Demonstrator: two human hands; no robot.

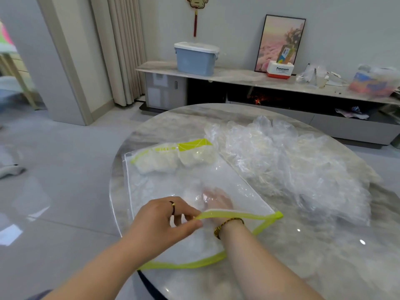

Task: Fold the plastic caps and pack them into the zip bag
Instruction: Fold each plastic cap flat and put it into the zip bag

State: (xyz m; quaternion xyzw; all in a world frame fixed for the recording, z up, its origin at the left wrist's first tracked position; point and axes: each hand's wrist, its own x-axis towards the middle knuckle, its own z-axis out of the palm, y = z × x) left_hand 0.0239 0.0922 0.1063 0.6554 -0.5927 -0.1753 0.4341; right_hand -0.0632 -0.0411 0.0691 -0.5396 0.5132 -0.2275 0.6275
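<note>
Fingers of the left hand (164,219) pinch the near rim of the clear, lime-edged plastic zip bag (229,176) to gape it; the right hand (216,201) is inside, fingers too blurry to call.

Round marble table (324,267) stands on glossy grey floor tiles (54,180)
Beige curtains (121,50) hang beside a low console (238,77) bearing a blue bin (194,59) and framed picture (281,40)
</note>
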